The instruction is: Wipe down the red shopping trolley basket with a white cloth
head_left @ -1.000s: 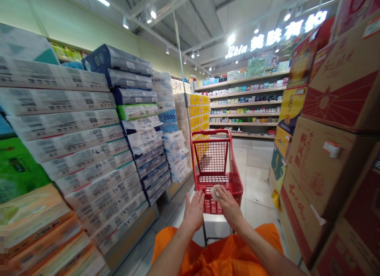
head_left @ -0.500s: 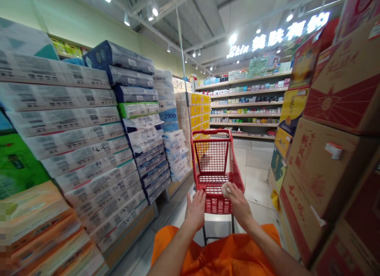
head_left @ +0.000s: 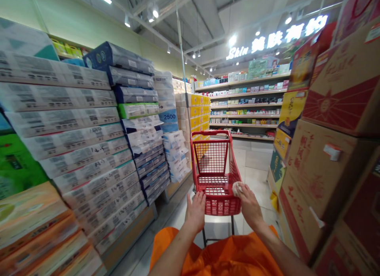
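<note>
A red shopping basket cart [head_left: 215,180] with grid walls stands right in front of me. My left hand [head_left: 196,212] lies at its near left corner, thumb apart and fingertips resting on the red rim. At the near right corner, my right hand [head_left: 249,203] has its fingers closed on a crumpled white cloth [head_left: 237,188], pressed against the rim there. The fingers partly hide the cloth. Through the grid, the inside of the cart shows red slats.
Stacked white paper packs [head_left: 86,139] and dark blue packs [head_left: 133,95] rise on my left. Cardboard boxes [head_left: 322,165] are piled on my right. Beyond the cart, pale floor [head_left: 252,157] leads to shelves of small goods [head_left: 246,104]. A thin pole [head_left: 181,42] stands left of the cart.
My right hand has moved right with the white cloth, from the middle of the cart's near rim to its right corner. My left hand stays at the left corner.
</note>
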### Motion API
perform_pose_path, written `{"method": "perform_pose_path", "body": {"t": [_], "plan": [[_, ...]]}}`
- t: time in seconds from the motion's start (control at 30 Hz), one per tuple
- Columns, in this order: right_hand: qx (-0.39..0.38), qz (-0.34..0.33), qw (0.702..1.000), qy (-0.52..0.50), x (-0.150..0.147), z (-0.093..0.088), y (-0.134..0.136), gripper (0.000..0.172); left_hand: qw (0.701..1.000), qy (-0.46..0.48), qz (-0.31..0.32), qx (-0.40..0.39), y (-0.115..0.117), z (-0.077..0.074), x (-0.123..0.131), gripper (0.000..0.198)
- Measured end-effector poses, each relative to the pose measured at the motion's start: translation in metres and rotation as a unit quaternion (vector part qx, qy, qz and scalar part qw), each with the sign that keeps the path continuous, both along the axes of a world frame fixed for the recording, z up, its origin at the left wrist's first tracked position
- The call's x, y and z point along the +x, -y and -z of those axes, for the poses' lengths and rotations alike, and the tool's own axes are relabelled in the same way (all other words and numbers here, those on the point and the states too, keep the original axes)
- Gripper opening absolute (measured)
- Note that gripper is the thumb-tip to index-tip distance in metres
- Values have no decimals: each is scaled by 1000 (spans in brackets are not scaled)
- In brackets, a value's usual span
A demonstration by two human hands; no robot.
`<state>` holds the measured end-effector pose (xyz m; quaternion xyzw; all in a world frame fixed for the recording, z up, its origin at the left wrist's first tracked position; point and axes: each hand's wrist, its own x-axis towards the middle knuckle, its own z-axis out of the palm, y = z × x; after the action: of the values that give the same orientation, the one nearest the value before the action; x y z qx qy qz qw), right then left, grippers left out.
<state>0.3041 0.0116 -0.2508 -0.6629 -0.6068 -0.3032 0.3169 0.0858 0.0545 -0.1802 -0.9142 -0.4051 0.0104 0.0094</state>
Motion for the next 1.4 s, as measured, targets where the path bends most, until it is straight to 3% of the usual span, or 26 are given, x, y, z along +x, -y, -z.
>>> {"method": "perform_pose_path", "body": {"t": [0.07, 0.23, 0.47, 0.63, 0.7, 0.83, 0.9, 1.1, 1.3, 1.4], "plan": [[6, 4, 1000, -5, -4, 1, -3, 46, 1000, 1, -3, -4, 1, 0, 2, 77], [-16, -75, 996, 41, -50, 1, -19, 52, 1000, 15, 2, 3, 1, 0, 2, 70], [11, 1, 1000, -1, -11, 0, -2, 46, 1000, 8, -5, -14, 3, -4, 4, 73], [-12, -82, 995, 49, -51, 2, -17, 50, 1000, 4, -7, -21, 4, -7, 4, 71], [-25, -101, 993, 61, -49, 1, -16, 52, 1000, 2, -5, -18, 3, -7, 3, 71], [1, -25, 1000, 18, -8, 1, -1, 50, 1000, 6, -1, -15, 2, -5, 1, 72], [16, 5, 1000, -2, -1, 2, 1, 47, 1000, 1, -1, -15, 3, -4, 2, 72], [-13, -79, 995, 56, -48, 2, -15, 52, 1000, -5, -5, 1, 1, 1, 3, 71], [1, 1, 1000, 5, -16, 1, -2, 48, 1000, 2, -4, 7, 1, 4, 1, 71], [5, -20, 1000, 5, -33, 3, -8, 47, 1000, -2, -7, 5, 3, 3, 3, 72]]}}
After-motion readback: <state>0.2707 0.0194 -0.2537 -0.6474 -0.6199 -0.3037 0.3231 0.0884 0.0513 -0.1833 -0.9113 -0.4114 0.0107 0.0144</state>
